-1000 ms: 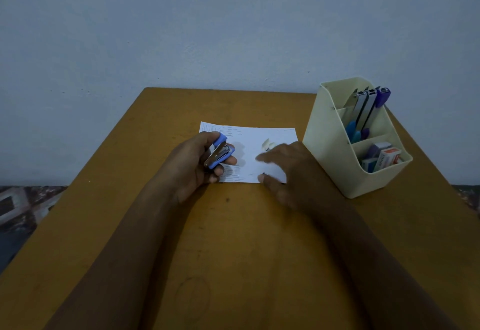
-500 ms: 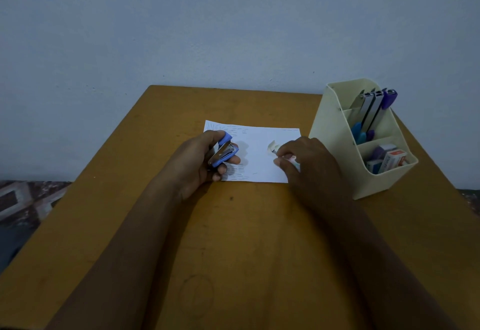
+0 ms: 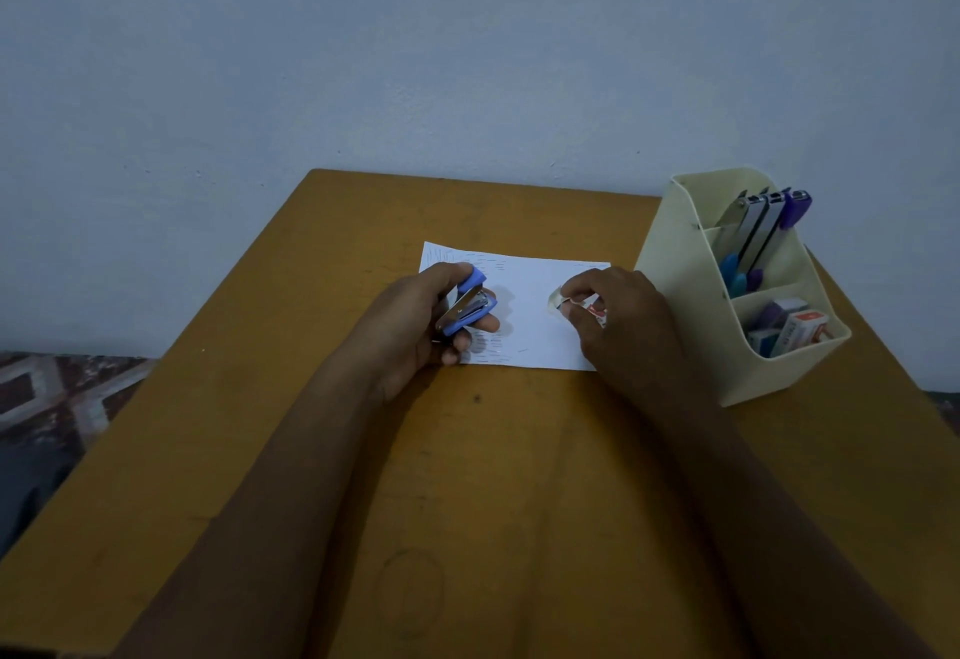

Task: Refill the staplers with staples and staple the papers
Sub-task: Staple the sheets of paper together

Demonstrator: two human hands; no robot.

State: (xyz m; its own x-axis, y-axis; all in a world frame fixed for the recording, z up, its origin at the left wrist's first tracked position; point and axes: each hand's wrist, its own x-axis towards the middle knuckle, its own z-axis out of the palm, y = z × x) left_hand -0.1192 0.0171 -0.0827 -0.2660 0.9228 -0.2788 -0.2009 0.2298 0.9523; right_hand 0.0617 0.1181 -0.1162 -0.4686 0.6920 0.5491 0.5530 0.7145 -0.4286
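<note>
Left hand [image 3: 415, 326] curled round a blue stapler [image 3: 465, 307], over the paper's left end | paper [image 3: 524, 315] lay flat mid-table [image 3: 467, 461] | right hand [image 3: 623, 326] pinched a small staple box [image 3: 597, 314] above the paper's right end | cream organizer [image 3: 691, 305] stood at the right, holding more staplers [image 3: 758, 227] behind and staple boxes [image 3: 800, 331] in front

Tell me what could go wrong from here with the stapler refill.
The right hand pinches the small staple box over the paper; staples might spill or a strip might break. The left hand alone grips the blue stapler, so it could slip during loading. The organizer stands close beside the right hand and could get bumped.
</note>
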